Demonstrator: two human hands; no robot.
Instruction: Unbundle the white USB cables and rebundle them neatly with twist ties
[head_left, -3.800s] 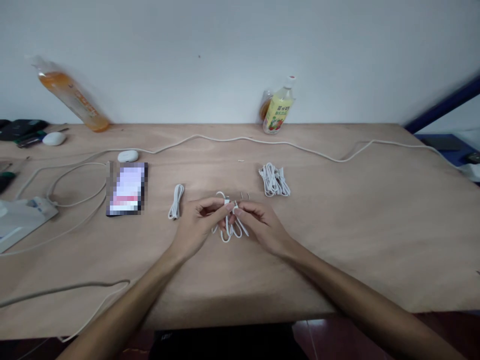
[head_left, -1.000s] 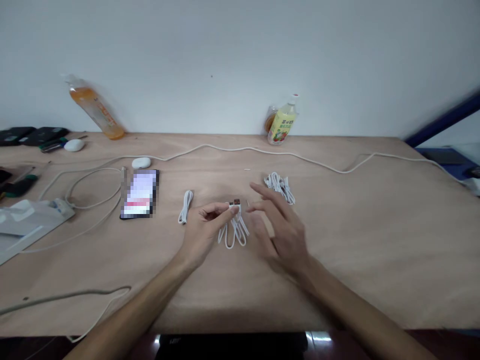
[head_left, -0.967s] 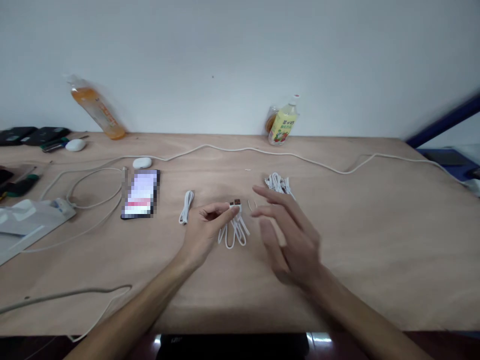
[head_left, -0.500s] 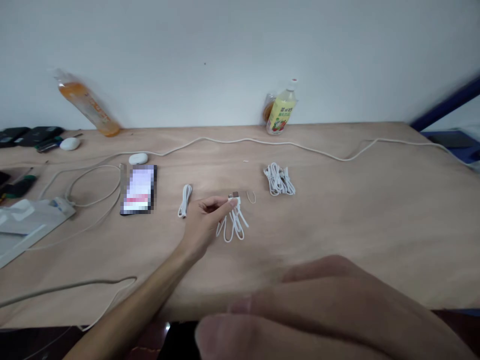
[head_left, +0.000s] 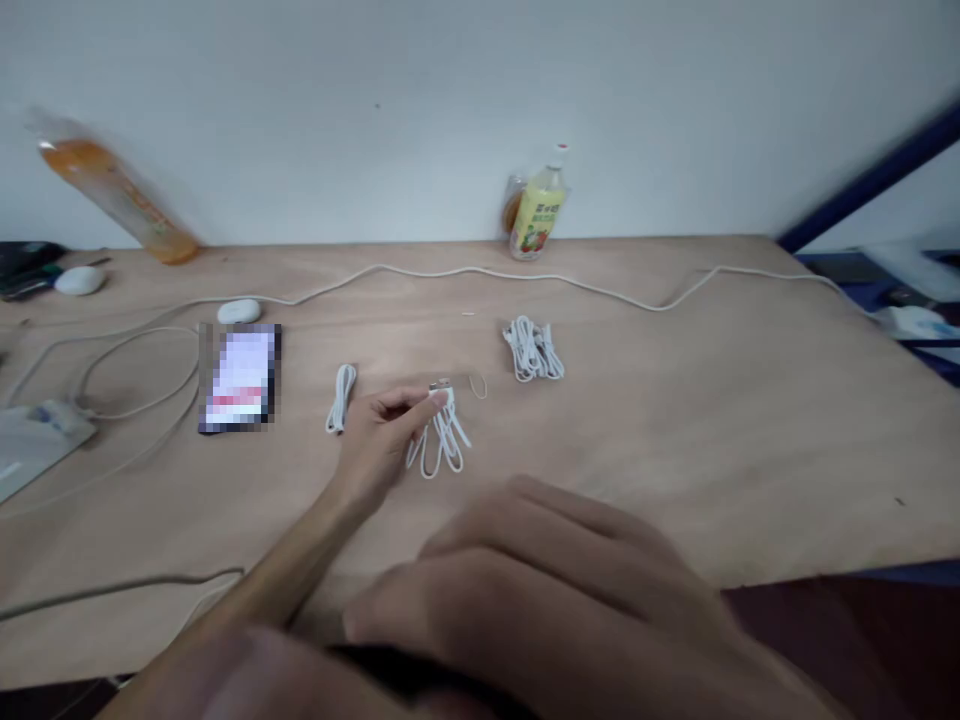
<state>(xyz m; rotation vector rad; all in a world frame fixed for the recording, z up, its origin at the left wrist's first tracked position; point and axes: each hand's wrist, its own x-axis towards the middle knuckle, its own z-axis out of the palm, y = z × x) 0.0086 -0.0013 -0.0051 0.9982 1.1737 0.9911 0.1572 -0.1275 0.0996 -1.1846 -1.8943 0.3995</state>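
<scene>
My left hand rests on the wooden table and pinches the plug end of a short white cable, whose loops lie folded on the wood beside my fingers. My right hand is raised close to the camera, large and blurred, fingers stretched out and pointing left, holding nothing. A small wire tie lies just past the cable. A folded white cable lies left of my left hand. A bundle of white cables lies further back on the right.
A phone lies left, a white earbud case behind it. A long white cord runs across the back. A yellow-labelled bottle stands at the wall; an orange bottle leans at far left. More cords lie at left.
My right hand let go of the cable, pulled back from the table and rose close to the camera. My left hand keeps its pinch on the plug. The view shifted slightly right.
</scene>
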